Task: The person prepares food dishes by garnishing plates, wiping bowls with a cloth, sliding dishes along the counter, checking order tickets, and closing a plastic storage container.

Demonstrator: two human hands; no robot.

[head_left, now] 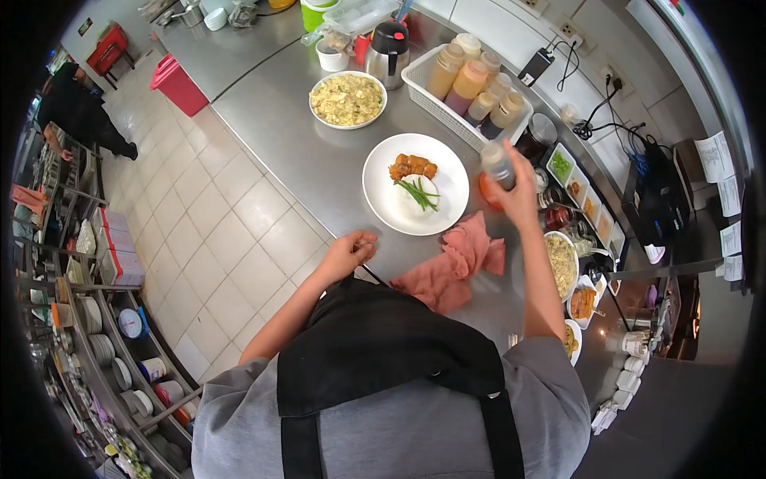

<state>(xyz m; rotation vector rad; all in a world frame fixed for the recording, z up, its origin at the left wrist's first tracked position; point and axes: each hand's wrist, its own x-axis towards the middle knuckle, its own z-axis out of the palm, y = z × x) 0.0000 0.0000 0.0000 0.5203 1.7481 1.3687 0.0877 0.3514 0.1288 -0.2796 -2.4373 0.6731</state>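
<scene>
My right hand is wrapped round a small clear shaker bottle with dark contents, held to the right of a white plate. On that plate lie a browned piece of food, a white mound that looks like rice, and green strips across it. My left hand hovers by the counter's front edge with loosely curled fingers; nothing shows in it. Between my arms a crumpled pink cloth reaches close to the plate. Something orange-red shows just under my right hand.
Behind the plate are a bowl of yellow food, a steel jug and a white basket of sauce bottles. Jars, a tray of toppings and another bowl line the right. A person in black stands far left.
</scene>
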